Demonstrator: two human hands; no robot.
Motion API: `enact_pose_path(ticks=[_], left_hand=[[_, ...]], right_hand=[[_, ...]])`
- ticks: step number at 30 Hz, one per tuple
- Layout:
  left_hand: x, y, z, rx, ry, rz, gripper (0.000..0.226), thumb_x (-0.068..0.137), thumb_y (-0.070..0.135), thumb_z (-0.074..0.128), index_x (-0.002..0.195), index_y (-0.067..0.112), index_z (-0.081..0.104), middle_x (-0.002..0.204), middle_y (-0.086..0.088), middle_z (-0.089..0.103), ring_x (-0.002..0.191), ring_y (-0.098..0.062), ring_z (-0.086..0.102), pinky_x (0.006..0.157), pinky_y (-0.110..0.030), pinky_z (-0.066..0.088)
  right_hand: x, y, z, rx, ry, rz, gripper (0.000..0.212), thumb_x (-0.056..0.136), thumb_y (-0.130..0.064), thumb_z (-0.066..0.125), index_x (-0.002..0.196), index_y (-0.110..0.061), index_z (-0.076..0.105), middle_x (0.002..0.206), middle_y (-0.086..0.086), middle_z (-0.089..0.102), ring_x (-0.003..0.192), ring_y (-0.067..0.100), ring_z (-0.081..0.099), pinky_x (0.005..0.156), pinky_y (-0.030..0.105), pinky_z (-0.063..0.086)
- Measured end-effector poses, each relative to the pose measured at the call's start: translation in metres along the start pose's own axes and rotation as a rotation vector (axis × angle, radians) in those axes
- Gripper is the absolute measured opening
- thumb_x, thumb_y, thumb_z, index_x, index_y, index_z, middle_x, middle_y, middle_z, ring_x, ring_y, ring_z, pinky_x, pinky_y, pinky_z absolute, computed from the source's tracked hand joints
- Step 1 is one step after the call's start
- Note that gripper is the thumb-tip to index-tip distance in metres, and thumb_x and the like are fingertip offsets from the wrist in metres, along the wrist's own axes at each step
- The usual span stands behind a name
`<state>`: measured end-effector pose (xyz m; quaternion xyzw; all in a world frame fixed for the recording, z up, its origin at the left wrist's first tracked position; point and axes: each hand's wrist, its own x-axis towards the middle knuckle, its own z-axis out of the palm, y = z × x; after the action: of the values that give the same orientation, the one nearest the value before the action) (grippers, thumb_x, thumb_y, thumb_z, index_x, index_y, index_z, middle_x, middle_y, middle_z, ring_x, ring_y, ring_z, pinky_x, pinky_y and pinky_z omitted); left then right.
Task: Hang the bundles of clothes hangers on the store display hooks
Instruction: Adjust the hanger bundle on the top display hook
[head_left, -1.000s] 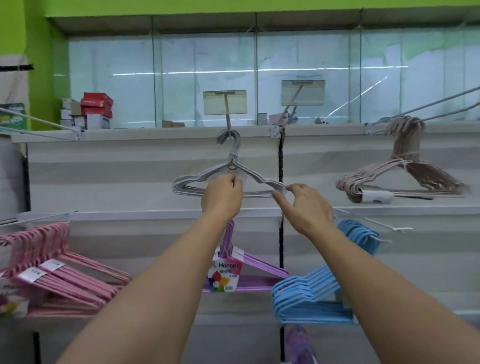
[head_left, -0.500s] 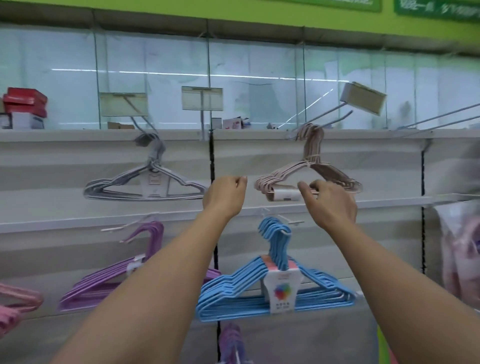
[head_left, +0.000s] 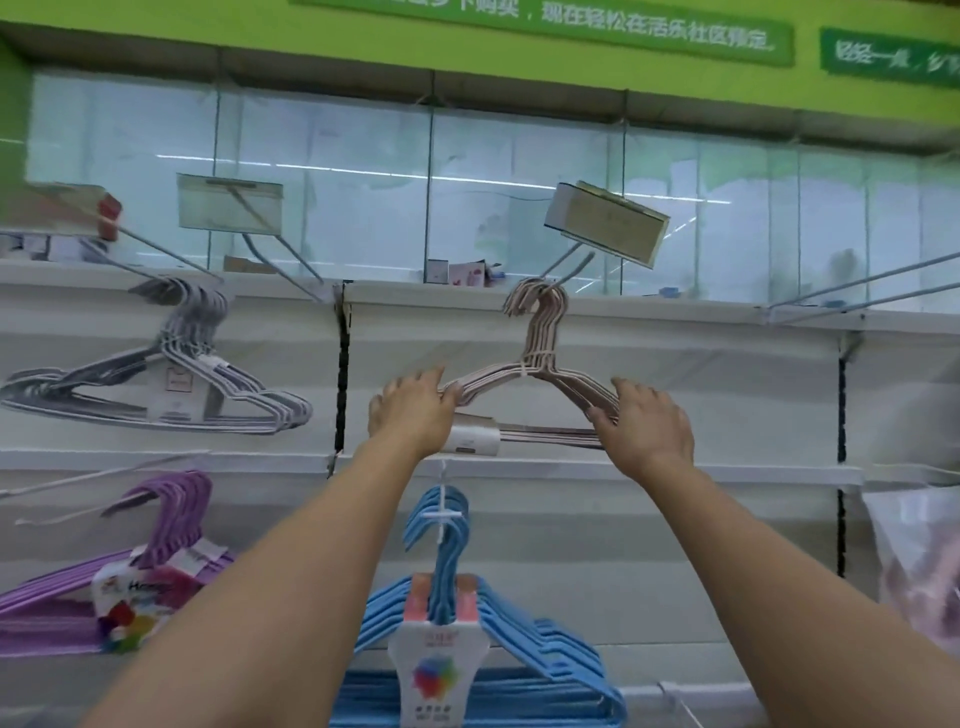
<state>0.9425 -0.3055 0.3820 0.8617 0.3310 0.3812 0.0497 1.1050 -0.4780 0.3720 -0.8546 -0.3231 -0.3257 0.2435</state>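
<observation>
Now, pink hanger bundle (head_left: 540, 358): hanging on the upper middle display hook (head_left: 569, 265).
Left hand (head_left: 413, 415): fingers curled round the bundle's left shoulder.
Right hand (head_left: 647, 428): fingers gripping its right shoulder.
Neighbours: grey bundle (head_left: 171, 384) left, blue bundle (head_left: 467, 623) below.

Matt coated-wire beige hanger bundle (head_left: 540, 364)

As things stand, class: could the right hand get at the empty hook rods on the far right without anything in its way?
Probably yes: the right hand grips the pink hanger bundle, but only open air shows between it and the empty hook rods.
</observation>
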Motion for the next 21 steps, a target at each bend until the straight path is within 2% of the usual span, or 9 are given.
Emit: enact_pose_path(ticks=[3,6,8,11,14,16,21], left_hand=[[0.013,-0.003,0.011,0.021,-0.027,-0.051,0.061,0.098,0.058,0.022,0.151,0.029,0.021,0.156,-0.005,0.027,0.143,-0.030,0.022,0.116,-0.052,0.016],[0.022,-0.007,0.020,0.073,-0.035,-0.063,0.066,0.094,0.065,0.016,0.150,0.031,0.023,0.156,-0.004,0.028,0.143,-0.029,0.021,0.115,-0.054,0.010],[0.030,-0.011,0.025,0.079,-0.035,-0.053,0.067,0.094,0.065,0.014,0.149,0.030,0.026,0.154,-0.005,0.032,0.142,-0.030,0.026,0.115,-0.054,0.014],[0.040,-0.020,0.032,-0.004,-0.050,-0.034,0.067,0.093,0.066,0.016,0.145,0.028,0.034,0.145,-0.008,0.044,0.131,-0.031,0.041,0.108,-0.051,0.032],[0.042,-0.023,0.040,-0.071,-0.046,-0.004,0.070,0.090,0.070,0.014,0.138,0.028,0.044,0.131,-0.008,0.052,0.117,-0.029,0.051,0.097,-0.049,0.044],[0.042,-0.022,0.046,-0.096,-0.046,0.004,0.075,0.086,0.074,0.012,0.135,0.029,0.047,0.128,-0.007,0.054,0.113,-0.028,0.053,0.095,-0.049,0.046],[0.041,-0.020,0.053,-0.122,-0.040,0.005,0.072,0.090,0.070,0.013,0.136,0.026,0.047,0.130,-0.007,0.054,0.115,-0.028,0.053,0.096,-0.049,0.046]], right_hand=[[0.012,0.008,0.019,0.027,-0.007,-0.004,0.048,0.098,-0.042,0.038,0.138,-0.016,0.040,0.140,0.007,0.048,0.129,0.028,0.040,0.105,0.038,0.030],[0.022,0.011,0.038,0.074,0.008,0.000,0.047,0.098,-0.044,0.035,0.137,-0.018,0.041,0.139,0.006,0.050,0.126,0.028,0.042,0.104,0.040,0.029],[0.028,0.008,0.044,0.104,0.024,0.003,0.049,0.099,-0.046,0.033,0.139,-0.019,0.039,0.139,0.005,0.049,0.127,0.028,0.042,0.106,0.042,0.027],[0.041,0.004,0.051,0.139,0.016,0.016,0.049,0.100,-0.046,0.028,0.140,-0.019,0.038,0.140,0.006,0.049,0.128,0.029,0.041,0.108,0.045,0.023],[0.050,0.002,0.057,0.190,0.047,0.044,0.042,0.101,-0.043,0.026,0.125,-0.017,0.049,0.128,0.009,0.056,0.118,0.032,0.048,0.106,0.045,0.024],[0.052,0.003,0.060,0.198,0.087,0.066,0.041,0.101,-0.042,0.027,0.119,-0.016,0.051,0.123,0.010,0.057,0.114,0.032,0.049,0.105,0.045,0.025],[0.051,0.008,0.059,0.191,0.139,0.060,0.041,0.100,-0.043,0.028,0.119,-0.016,0.052,0.122,0.009,0.057,0.114,0.031,0.048,0.105,0.044,0.024]])
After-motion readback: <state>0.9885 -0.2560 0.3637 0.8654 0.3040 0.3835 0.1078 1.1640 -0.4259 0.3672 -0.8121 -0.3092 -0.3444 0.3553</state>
